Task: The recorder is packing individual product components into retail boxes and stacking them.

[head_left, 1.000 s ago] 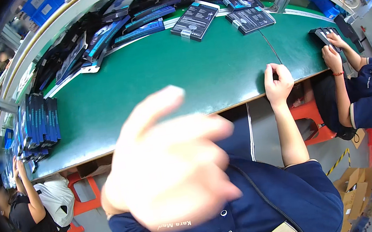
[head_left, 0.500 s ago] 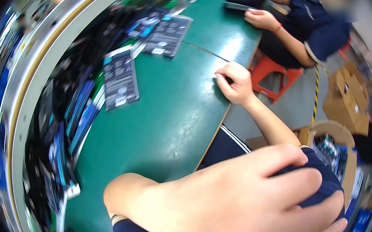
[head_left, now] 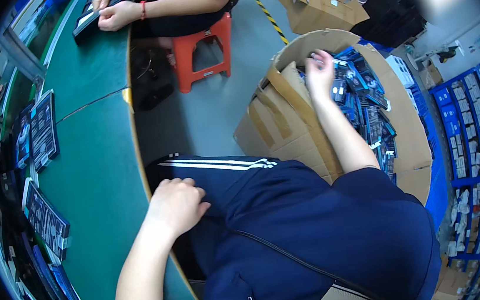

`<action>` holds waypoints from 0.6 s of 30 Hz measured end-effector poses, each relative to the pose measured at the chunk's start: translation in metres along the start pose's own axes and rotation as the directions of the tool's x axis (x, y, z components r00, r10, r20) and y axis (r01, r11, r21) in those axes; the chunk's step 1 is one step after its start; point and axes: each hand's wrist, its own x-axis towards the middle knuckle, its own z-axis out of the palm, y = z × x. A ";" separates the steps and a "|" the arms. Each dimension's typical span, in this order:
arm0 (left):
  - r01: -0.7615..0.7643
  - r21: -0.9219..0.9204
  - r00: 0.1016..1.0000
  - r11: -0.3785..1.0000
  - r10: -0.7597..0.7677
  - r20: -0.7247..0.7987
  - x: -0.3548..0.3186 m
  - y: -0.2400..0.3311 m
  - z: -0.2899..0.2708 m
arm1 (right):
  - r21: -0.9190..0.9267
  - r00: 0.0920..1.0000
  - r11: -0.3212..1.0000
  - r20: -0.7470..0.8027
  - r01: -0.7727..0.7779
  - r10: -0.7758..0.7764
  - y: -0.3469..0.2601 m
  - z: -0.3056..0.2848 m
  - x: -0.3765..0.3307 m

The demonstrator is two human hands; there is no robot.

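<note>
My left hand is at the near edge of the green table, back up, its fingers curled under in a loose fist. I see nothing in it. My right hand reaches over a large open carton on my right, fingers bent but apart, with no held thing visible. Many flat blue-and-black packages lie jumbled in the carton below that hand. On the table's far left, apart from both hands, rest a dark flat package and another dark flat package.
A co-worker's hands handle a dark flat case at the table's far end, beside a red stool. More packages crowd the left side. Another open carton stands behind, and blue shelving is at the right.
The view has swung right, toward the carton. My right hand has gone from the table edge to above the packages. My left hand, earlier close and large in view, has lowered to the table edge.
</note>
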 end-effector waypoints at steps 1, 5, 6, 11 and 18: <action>-0.005 0.050 1.000 0.999 0.005 0.006 0.000 0.003 0.000 | 0.090 0.898 0.926 -0.225 -0.367 0.378 0.050 -0.027 0.024; -0.177 0.143 0.984 0.974 0.178 0.006 0.034 -0.002 -0.009 | 0.277 0.412 0.441 -0.157 -0.854 0.897 0.255 -0.238 0.058; -0.049 0.101 0.998 0.994 0.045 0.041 0.009 -0.005 0.011 | 0.330 0.199 0.198 -0.033 -0.923 0.979 0.226 -0.174 0.006; 0.027 0.059 1.000 0.998 -0.026 -0.011 0.008 0.002 0.009 | 0.095 -0.011 -0.012 0.011 -0.995 1.000 0.120 -0.175 -0.055; -0.010 0.064 1.000 0.998 0.011 -0.019 0.003 0.004 0.005 | 0.245 -0.028 -0.008 -0.081 -0.969 0.996 0.194 -0.135 -0.013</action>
